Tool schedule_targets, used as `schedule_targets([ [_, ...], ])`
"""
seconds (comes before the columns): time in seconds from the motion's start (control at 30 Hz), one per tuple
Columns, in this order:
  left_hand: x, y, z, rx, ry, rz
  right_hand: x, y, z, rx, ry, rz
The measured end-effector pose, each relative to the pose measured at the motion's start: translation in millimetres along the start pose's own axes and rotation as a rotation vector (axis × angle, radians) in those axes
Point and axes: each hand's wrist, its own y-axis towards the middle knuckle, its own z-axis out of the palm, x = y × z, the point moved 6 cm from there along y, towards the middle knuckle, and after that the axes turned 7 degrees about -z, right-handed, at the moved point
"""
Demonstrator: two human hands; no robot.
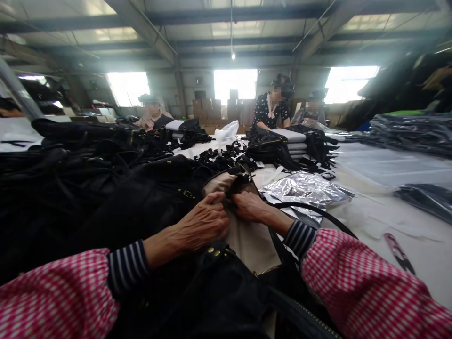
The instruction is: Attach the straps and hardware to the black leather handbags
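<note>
A black bag [226, 287] with brass fittings lies unzipped in front of me, its beige lining [247, 240] showing. My left hand [205, 221] is closed at the opening, its fingers curled on a fold of that lining. Just right of it, my right hand [249, 205] reaches into the bag's mouth, and its fingertips are partly hidden in the dark inside. Whether that hand grips anything cannot be seen. A brass zipper [268, 270] runs along the edge, and a black strap [318, 209] arches out to the right.
More black bags [77, 188] are heaped on the left. Crumpled silver film [303, 188] and small scissors or snips [399, 252] lie on the white table [374, 278]. Plastic-wrapped stacks [409, 134] stand at far right. Co-workers, including one in a dotted top [263, 110], are across the table.
</note>
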Motion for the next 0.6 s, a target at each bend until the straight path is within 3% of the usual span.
schedule_targets([
  [0.2, 0, 0, 1, -0.003, 0.011, -0.008, -4, 11, -7, 0.05, 0.134, -0.025],
  [0.43, -2, 1, -1, 0.033, 0.004, -0.013, -16, -4, -9, 0.083, 0.399, 0.037],
  [0.6, -1, 1, 1, 0.021, 0.025, -0.004, -18, -8, -8, 0.066, 0.455, 0.009],
])
